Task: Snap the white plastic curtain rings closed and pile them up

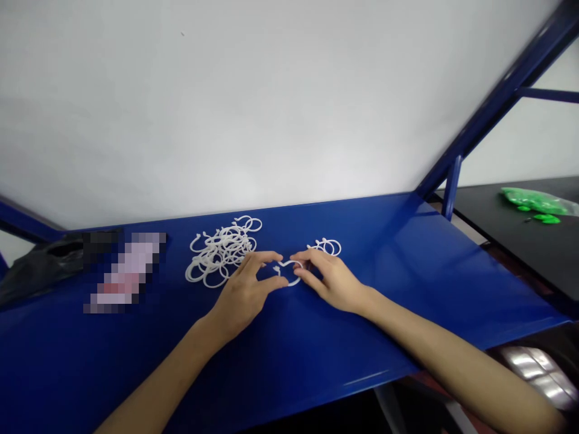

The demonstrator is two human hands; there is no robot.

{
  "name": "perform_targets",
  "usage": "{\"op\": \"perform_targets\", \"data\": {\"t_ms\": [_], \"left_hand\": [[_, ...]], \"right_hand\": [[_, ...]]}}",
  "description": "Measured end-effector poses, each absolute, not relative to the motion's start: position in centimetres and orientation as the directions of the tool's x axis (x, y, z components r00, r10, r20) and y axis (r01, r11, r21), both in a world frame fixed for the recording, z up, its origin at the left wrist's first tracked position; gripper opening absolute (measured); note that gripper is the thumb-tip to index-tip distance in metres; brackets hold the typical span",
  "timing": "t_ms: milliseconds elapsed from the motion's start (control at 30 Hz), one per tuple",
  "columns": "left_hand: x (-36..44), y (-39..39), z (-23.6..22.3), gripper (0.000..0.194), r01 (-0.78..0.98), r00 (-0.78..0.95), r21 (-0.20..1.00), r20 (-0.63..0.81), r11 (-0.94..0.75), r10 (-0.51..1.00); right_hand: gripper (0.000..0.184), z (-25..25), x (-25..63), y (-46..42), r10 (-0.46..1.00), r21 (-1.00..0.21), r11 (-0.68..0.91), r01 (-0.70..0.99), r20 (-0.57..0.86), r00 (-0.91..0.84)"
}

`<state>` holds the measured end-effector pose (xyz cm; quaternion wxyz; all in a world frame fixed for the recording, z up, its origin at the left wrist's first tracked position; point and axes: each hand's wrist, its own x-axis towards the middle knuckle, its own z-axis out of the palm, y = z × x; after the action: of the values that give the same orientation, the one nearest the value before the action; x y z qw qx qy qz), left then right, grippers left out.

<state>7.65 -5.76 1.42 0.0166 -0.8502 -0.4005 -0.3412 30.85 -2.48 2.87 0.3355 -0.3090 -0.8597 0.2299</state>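
Both hands meet over the middle of a blue table. My left hand and my right hand each pinch one side of a single white plastic ring, which lies on or just above the surface. A loose pile of several white rings lies just left of my left hand. A small cluster of a few white rings sits right behind my right hand's fingers.
A black bag and a blurred-out patch lie at the table's left. A blue frame post slants up at right. Beyond it, a dark table carries green plastic pieces. A white wall stands behind.
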Motion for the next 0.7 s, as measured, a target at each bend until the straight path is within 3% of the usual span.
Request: {"op": "perform_targets", "data": {"t_ms": [100, 200, 267, 433, 700], "left_hand": [[8.2, -6.0, 1.1, 0.019, 0.667, 0.352, 0.397, 0.578, -0.631, 0.736], [8.6, -6.0, 1.2, 0.029, 0.674, 0.187, 0.563, 0.496, -0.478, 0.848], [8.7, -5.9, 1.5, 0.024, 0.67, 0.159, 0.62, 0.418, -0.409, 0.894], [9.1, -6.1, 2.1, 0.033, 0.64, 0.188, 0.68, 0.313, -0.358, 0.931], [9.3, -6.3, 1.2, 0.029, 0.633, 0.193, 0.631, 0.432, -0.448, 0.881]], "right_hand": [[0.013, 2.6, 30.7, -2.8, 0.739, -0.678, 0.644, 0.355, 0.432, -0.517], [0.011, 2.5, 30.8, -2.8, 0.761, -0.697, 0.63, 0.341, 0.469, -0.449], [0.01, 2.4, 30.8, -2.8, 0.751, -0.692, 0.645, 0.324, 0.494, -0.438], [0.009, 2.4, 30.5, -3.0, 0.72, -0.688, 0.664, 0.294, 0.482, -0.499], [0.015, 2.4, 30.5, -3.2, 0.627, -0.623, 0.734, 0.271, 0.466, -0.625]]}}
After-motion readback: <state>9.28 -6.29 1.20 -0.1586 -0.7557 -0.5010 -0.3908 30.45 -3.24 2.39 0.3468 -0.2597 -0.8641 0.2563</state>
